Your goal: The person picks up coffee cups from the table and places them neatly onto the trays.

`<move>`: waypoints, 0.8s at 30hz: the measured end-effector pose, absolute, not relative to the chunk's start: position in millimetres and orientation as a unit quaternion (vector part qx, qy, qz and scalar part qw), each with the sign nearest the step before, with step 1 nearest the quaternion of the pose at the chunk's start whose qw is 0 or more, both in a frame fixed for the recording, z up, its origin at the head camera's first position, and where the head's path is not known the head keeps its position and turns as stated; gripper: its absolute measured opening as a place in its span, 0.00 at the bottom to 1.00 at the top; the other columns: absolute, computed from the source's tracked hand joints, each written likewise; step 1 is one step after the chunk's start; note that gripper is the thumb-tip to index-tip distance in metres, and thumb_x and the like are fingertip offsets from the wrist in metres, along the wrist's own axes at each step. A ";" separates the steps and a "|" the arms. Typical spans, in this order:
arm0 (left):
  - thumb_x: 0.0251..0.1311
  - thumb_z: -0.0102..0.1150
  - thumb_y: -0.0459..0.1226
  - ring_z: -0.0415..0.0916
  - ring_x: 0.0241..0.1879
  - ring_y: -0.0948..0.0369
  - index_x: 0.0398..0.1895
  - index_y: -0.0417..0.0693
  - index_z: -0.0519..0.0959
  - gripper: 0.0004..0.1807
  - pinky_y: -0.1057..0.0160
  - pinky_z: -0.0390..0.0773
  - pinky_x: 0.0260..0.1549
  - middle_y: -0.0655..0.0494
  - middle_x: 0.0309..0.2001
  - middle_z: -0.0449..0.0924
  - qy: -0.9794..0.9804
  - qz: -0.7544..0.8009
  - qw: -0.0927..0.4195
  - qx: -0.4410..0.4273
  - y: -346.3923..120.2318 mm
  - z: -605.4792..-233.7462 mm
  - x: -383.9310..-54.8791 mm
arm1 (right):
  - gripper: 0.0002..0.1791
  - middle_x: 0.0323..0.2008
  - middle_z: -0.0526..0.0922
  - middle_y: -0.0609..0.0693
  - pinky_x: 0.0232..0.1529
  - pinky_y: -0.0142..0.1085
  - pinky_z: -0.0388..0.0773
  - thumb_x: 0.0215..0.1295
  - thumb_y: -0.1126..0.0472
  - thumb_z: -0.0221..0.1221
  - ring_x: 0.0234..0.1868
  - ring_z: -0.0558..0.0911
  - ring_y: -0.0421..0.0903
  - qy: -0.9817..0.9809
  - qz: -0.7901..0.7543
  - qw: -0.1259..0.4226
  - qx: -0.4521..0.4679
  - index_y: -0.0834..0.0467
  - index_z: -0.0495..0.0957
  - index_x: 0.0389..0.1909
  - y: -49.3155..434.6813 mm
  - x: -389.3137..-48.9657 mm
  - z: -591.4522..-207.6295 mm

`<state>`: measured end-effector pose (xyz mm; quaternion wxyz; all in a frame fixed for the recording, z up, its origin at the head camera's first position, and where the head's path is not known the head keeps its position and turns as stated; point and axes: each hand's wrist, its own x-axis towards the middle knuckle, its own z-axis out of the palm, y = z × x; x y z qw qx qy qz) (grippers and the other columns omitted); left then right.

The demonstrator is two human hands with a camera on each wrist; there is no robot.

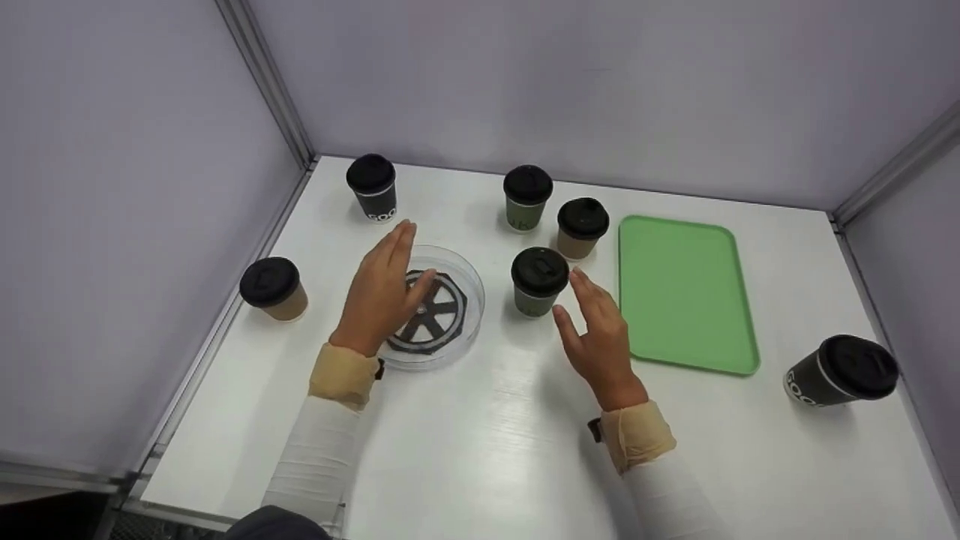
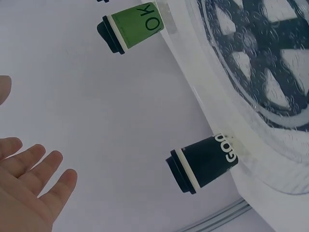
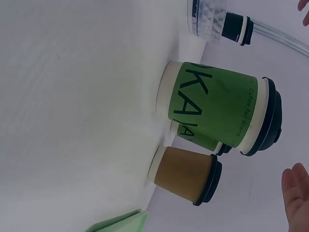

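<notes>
My left hand [image 1: 382, 292] hovers above the left side of a clear round turntable [image 1: 474, 330] with a dark spoked pattern; its fingers are extended and hold nothing. Just right of a green paper cup [image 1: 535, 301] with a black lid, my right hand [image 1: 598, 337] is held with thumb and fingers spread, around nothing. In the right wrist view that green cup [image 3: 217, 104] stands close to the camera, and only some fingers [image 3: 295, 193] of the hand show. Behind it are another green cup [image 1: 523, 214] and a brown cup [image 1: 576, 244], both lidded.
A green tray [image 1: 686, 292] lies right of the cups. One black cup [image 1: 377, 201] stands at the back left, another black cup [image 1: 817, 381] at the far right. A brown cup [image 1: 285, 301] is near the left edge. Walls [image 1: 600, 90] enclose the white table [image 1: 465, 465].
</notes>
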<state>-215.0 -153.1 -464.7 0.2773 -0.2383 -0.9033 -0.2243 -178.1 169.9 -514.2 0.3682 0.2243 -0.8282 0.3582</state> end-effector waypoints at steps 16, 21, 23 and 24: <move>0.64 0.62 0.41 0.64 0.65 0.44 0.70 0.34 0.62 0.36 0.48 0.63 0.63 0.37 0.66 0.65 -0.896 -0.233 0.345 -0.153 -225.2 -464.6 -192.3 | 0.24 0.55 0.78 0.54 0.42 0.43 0.81 0.65 0.62 0.63 0.52 0.79 0.49 -0.826 0.412 0.320 0.212 0.63 0.73 0.61 142.2 -179.8 -540.0; 0.62 0.63 0.36 0.65 0.63 0.43 0.69 0.32 0.63 0.35 0.47 0.64 0.62 0.35 0.65 0.66 -0.898 -0.219 0.356 -0.137 -246.3 -470.4 -184.2 | 0.23 0.52 0.79 0.55 0.40 0.46 0.81 0.67 0.61 0.62 0.48 0.80 0.52 -0.832 0.418 0.296 0.211 0.62 0.73 0.61 135.8 -179.6 -548.4; 0.62 0.62 0.35 0.67 0.62 0.42 0.68 0.31 0.62 0.34 0.46 0.65 0.61 0.34 0.63 0.67 -0.900 -0.203 0.361 -0.134 -254.3 -472.6 -182.0 | 0.23 0.52 0.79 0.55 0.39 0.47 0.82 0.68 0.61 0.61 0.47 0.80 0.52 -0.834 0.423 0.287 0.208 0.62 0.73 0.61 133.7 -180.2 -550.6; 0.62 0.62 0.35 0.67 0.61 0.42 0.68 0.31 0.63 0.34 0.46 0.66 0.60 0.34 0.63 0.68 -0.900 -0.199 0.365 -0.132 -258.3 -473.8 -181.3 | 0.22 0.52 0.79 0.54 0.39 0.46 0.82 0.68 0.60 0.61 0.48 0.80 0.51 -0.835 0.424 0.283 0.206 0.62 0.73 0.61 132.5 -180.7 -551.4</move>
